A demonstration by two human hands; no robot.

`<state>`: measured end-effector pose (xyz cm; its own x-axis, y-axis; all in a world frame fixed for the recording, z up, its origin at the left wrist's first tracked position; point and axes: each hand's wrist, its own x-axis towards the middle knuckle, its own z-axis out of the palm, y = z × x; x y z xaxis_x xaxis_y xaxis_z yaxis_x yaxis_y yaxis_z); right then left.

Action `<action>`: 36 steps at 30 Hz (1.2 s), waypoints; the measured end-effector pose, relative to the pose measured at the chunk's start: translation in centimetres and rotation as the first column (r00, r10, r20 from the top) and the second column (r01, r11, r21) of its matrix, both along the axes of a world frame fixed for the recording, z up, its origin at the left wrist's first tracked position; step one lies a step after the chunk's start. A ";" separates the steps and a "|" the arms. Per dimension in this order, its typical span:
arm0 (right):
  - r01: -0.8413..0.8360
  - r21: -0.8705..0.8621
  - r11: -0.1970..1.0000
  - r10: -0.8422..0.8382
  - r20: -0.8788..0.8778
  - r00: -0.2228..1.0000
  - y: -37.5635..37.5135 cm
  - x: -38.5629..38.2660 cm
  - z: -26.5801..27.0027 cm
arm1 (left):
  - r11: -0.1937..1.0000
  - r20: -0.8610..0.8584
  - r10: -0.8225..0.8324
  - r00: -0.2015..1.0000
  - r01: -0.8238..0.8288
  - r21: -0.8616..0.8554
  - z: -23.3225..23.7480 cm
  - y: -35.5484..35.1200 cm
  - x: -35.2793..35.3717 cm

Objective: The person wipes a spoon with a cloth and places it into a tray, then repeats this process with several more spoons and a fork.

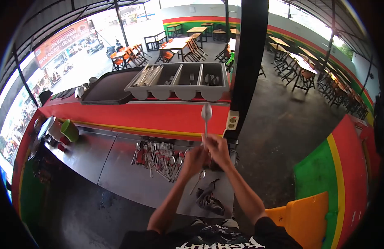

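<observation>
A metal spoon (206, 113) stands upright in front of me, bowl at the top. My right hand (218, 151) is closed with its fingertips on the handle. Just lower, my left hand (195, 161) is also closed at the handle's lower end, which the fingers hide. Below my hands, another spoon (201, 174) lies on the metal counter (127, 182), beside a crumpled dark cloth (209, 201). To the left of my left hand spreads a pile of spoons and forks (158, 155), some with red parts.
A grey cutlery tray (177, 88) with several compartments rests on the red ledge (158, 116), holding spoons, forks and thin wrapped sticks. Dark serving trays (111, 87) lie left of it. A black pillar (252, 62) with a socket (232, 120) rises at right. A green container (69, 130) stands far left.
</observation>
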<state>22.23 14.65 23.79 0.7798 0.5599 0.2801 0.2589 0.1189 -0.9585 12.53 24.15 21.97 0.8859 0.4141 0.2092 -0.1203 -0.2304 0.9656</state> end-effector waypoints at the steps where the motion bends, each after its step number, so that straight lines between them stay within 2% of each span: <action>1: 0.044 0.031 0.999 -0.044 -0.010 0.999 0.9 1.0 2.6 | 0.999 0.034 0.006 0.999 -0.007 0.035 1.9 0.9 1.7; 2: 0.039 0.093 0.995 -0.040 0.003 0.999 2.1 2.8 4.0 | 0.997 0.069 0.010 0.998 -0.015 0.072 3.7 1.8 3.4; 3: 0.035 0.155 0.987 -0.038 0.015 0.999 3.2 4.7 5.1 | 1.000 0.116 -0.017 0.993 0.016 0.013 5.2 2.6 5.2; 5: 0.038 0.131 0.991 -0.043 0.039 0.998 4.6 8.4 7.2 | 0.989 0.182 -0.082 0.980 0.103 -0.108 7.7 4.0 8.9; 6: 0.063 0.151 0.987 -0.059 -0.028 0.998 5.5 9.8 8.2 | 0.973 0.201 -0.116 0.973 0.152 -0.174 8.6 4.8 10.7; 8: 0.064 0.127 0.990 -0.044 -0.156 0.987 6.3 12.1 9.8 | 0.971 0.009 -0.106 0.994 0.105 -0.214 10.9 6.2 12.9; 10: 0.009 0.051 0.999 0.006 -0.280 0.960 6.4 13.4 10.8 | 0.964 -0.010 -0.104 0.994 0.099 -0.247 11.6 6.7 14.8; 14: 0.080 0.021 0.997 -0.060 -0.481 0.875 5.5 11.9 11.4 | 0.932 -0.127 -0.152 0.980 0.099 -0.349 14.0 5.4 14.5; 17: -0.038 0.099 0.994 0.081 -0.474 0.877 3.2 12.1 5.9 | 0.933 -0.084 -0.275 0.958 0.245 -0.263 9.7 5.2 14.5; 19: 0.058 0.241 0.969 0.071 -0.495 0.866 1.7 8.4 1.4 | 0.939 -0.155 -0.245 0.957 0.194 -0.284 6.2 3.4 12.3; 20: 0.070 0.224 0.972 0.044 -0.467 0.883 0.7 7.4 -3.3 | 0.955 0.007 -0.239 0.971 0.236 -0.180 0.4 3.0 12.1; 21: 0.077 0.205 0.976 0.021 -0.437 0.899 -0.4 6.2 -7.9 | 0.964 -0.020 -0.217 0.976 0.211 -0.162 -3.8 2.3 11.2; 22: 0.140 0.073 0.988 -0.093 -0.447 0.890 -1.4 3.3 -10.4 | 0.977 -0.117 -0.174 0.978 0.156 -0.148 -8.5 1.3 9.5; 23: 0.076 0.110 0.991 -0.005 -0.535 0.845 -2.5 1.4 -15.7 | 0.985 -0.223 -0.133 0.966 0.104 -0.138 -13.4 0.2 7.4; 24: 0.035 -0.018 0.999 -0.039 -0.425 0.904 -3.6 -0.1 -23.5 | 0.989 -0.353 -0.105 0.930 0.060 -0.136 -18.4 -1.0 4.5; 25: 0.058 -0.139 0.989 -0.070 -0.085 0.994 -5.5 -3.8 -29.3 | 1.000 -0.254 0.015 0.967 -0.017 -0.008 -24.5 -2.3 1.1; 26: 0.112 -0.248 0.962 -0.044 0.265 0.963 -7.0 -6.6 -32.5 | 0.999 -0.371 0.035 0.928 -0.046 -0.020 -28.0 -3.9 -3.3; 27: 0.075 -0.350 0.934 0.041 0.314 0.949 -7.9 -8.2 -32.7 | 0.997 -0.485 0.049 0.873 -0.074 -0.032 -30.2 -5.0 -6.7; 29: -0.006 -0.551 0.834 0.235 0.345 0.909 -10.8 -13.9 -32.0 | 0.988 -0.579 0.073 0.812 -0.138 -0.068 -32.7 -6.9 -12.9; 31: -0.025 -0.577 0.817 0.250 0.315 0.916 -11.8 -16.1 -31.4 | 0.980 -0.600 0.149 0.786 -0.198 -0.015 -32.8 -8.2 -16.4; 33: -0.060 -0.587 0.807 0.267 0.273 0.924 -11.5 -16.1 -30.5 | 0.965 -0.543 0.261 0.798 -0.237 0.115 -31.2 -7.3 -17.0; 35: -0.054 -0.653 0.755 0.272 0.238 0.932 -11.0 -15.7 -29.2 | 0.904 -0.462 0.427 0.777 -0.370 0.213 -26.9 -5.6 -14.8; 36: -0.043 -0.683 0.729 0.271 0.230 0.935 -10.6 -15.3 -28.5 | 0.885 -0.435 0.464 0.772 -0.391 0.251 -27.1 -4.3 -13.4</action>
<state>6.91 4.00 -4.70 0.6056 0.7957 -0.0083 0.5753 -0.4450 -0.6863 -0.90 19.86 -5.12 0.6268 0.7727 -0.1002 0.4816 -0.2831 0.8294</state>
